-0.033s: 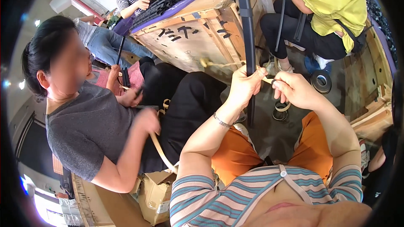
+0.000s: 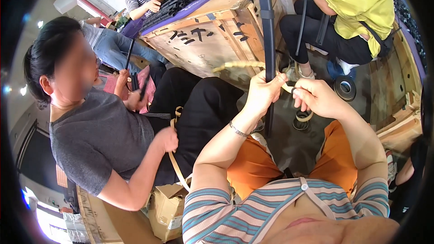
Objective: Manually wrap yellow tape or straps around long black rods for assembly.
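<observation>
Head view, left hand [image 2: 261, 91] gripping upright black strip [image 2: 266, 27], right hand [image 2: 316, 97] pinching tape [image 2: 244, 65]

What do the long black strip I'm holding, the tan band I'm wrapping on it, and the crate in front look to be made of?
Long black strip, gripped by the left hand: matte, dark, straight; probably rubber or plastic, cannot tell which.
Tan band, near the right hand: thin, flat, flexible, slightly glossy; likely paper or plastic tape.
Crate: pale raw wood with visible grain, board edges and black painted marks.

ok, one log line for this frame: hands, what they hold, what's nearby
left hand: grips upright black strip | right hand: pinches tan tape at strip | near: wooden crate, tape rolls on floor
</observation>
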A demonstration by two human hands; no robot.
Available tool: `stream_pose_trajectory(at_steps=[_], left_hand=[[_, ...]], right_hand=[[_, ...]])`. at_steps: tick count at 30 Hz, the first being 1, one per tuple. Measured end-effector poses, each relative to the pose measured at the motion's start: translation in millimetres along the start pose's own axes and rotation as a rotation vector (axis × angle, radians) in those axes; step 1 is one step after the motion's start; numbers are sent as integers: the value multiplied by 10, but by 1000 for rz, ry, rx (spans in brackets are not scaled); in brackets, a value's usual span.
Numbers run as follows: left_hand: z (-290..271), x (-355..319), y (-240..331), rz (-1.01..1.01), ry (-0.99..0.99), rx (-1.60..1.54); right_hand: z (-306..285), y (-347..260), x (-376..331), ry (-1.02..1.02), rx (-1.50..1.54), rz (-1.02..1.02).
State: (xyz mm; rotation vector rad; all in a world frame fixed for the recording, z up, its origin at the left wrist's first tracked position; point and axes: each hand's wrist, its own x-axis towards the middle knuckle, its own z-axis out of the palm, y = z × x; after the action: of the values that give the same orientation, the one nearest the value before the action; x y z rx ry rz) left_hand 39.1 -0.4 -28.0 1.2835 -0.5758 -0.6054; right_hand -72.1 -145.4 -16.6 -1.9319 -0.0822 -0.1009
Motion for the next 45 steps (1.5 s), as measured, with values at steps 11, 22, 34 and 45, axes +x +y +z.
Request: stream_pose_trajectory(at_steps=[11, 22, 34, 45], left_hand=[[79, -29, -75, -90, -121, -91], [100, -81, -23, -32, -92, -62], [105, -59, -27, -61, -151, -76], [119, -90, -50, -65, -173, -77]], right_hand=[[-58, -44, 50, -68, 382, -200], [-249, 11, 71, 231, 154, -140], [-151, 56, 277, 342, 57, -269], [-127, 115, 316, 358, 115, -258]])
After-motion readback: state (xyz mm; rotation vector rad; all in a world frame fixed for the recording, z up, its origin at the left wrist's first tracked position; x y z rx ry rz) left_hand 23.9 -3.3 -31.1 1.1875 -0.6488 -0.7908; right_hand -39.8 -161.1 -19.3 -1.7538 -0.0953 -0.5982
